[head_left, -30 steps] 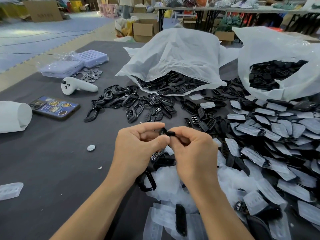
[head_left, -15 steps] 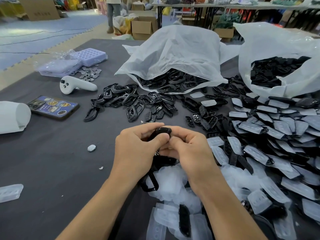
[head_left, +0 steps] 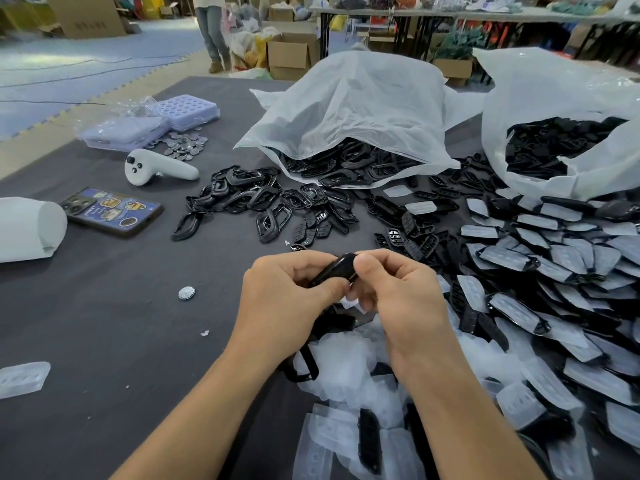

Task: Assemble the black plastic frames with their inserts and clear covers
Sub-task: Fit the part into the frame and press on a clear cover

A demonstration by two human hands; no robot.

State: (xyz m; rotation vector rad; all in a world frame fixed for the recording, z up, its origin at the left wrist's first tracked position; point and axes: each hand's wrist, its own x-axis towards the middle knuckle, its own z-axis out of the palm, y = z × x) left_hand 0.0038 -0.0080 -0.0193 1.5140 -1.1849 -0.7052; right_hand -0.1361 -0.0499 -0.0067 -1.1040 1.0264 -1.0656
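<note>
Between your two hands, above the near middle of the table (head_left: 86,341), you hold one black frame (head_left: 335,270), tilted with its right end higher. Your left hand (head_left: 287,299) pinches its lower left part, thumb on the near side and fingers curled behind. Your right hand (head_left: 401,296) pinches the upper right end between thumb and forefinger, the other fingers curled under. The two hands almost touch. Whether an insert or cover already sits in the frame, you cannot tell; your fingers hide it.

Just below your wrists lies a heap of clear covers (head_left: 346,375), with a few black pieces mixed in. To your right, covered pieces (head_left: 554,271) spread in a wide pile out to the table's right edge. Just beyond your hands, small gridded inserts (head_left: 398,237) lie scattered, and to their left is a cluster of loose frames (head_left: 249,199).

Farther off, a white bag (head_left: 353,109) lies open toward you with more frames spilling from its mouth. A second bag (head_left: 554,81) at far right holds a dark mass of black parts.

On the left half of the table, a single disc (head_left: 186,293) lies alone, near your left hand. Beyond it are a phone (head_left: 110,211) and a white controller (head_left: 156,166), then a scatter of discs (head_left: 183,143) beside purple trays (head_left: 152,123). A white roll (head_left: 27,226) lies at the left edge, and one clear cover (head_left: 22,379) sits apart at near left.

Past the table, a person (head_left: 214,29) stands by cardboard boxes (head_left: 291,53).
</note>
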